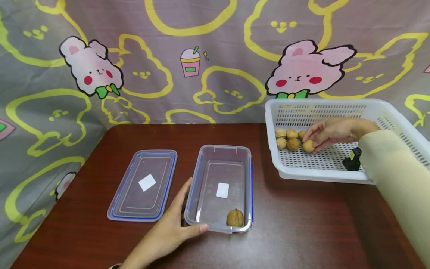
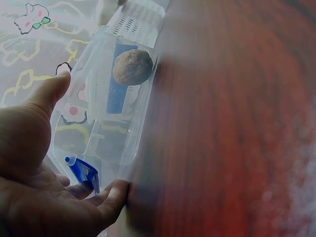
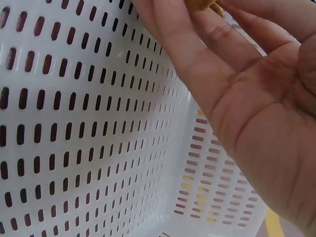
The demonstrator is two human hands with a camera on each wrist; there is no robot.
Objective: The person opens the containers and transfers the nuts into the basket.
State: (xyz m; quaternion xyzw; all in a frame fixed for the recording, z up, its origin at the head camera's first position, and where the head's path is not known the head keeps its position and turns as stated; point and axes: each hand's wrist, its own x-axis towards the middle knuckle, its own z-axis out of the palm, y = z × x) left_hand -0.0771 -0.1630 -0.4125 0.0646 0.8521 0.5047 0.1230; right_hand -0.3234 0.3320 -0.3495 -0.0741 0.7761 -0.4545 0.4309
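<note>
My right hand (image 1: pixel 332 130) reaches into a white plastic basket (image 1: pixel 312 174) and pinches a walnut (image 1: pixel 308 146) between thumb and fingers. Several other walnuts (image 1: pixel 293 144) sit just left of it on the basket floor. In the right wrist view only a sliver of walnut (image 3: pixel 200 4) shows behind the fingers. My left hand (image 1: pixel 169 224) holds a clear plastic container (image 1: pixel 218 147) by its near left corner, thumb over the rim and fingers along the left side. One walnut (image 1: pixel 235 218) lies inside at the near right corner.
A clear lid (image 1: pixel 142 209) with a blue seal lies flat on the brown table (image 1: pixel 302 220), left of the container. A small black object (image 1: pixel 352 160) is in the basket's near right part. Behind the table hangs a patterned curtain (image 1: pixel 215 41).
</note>
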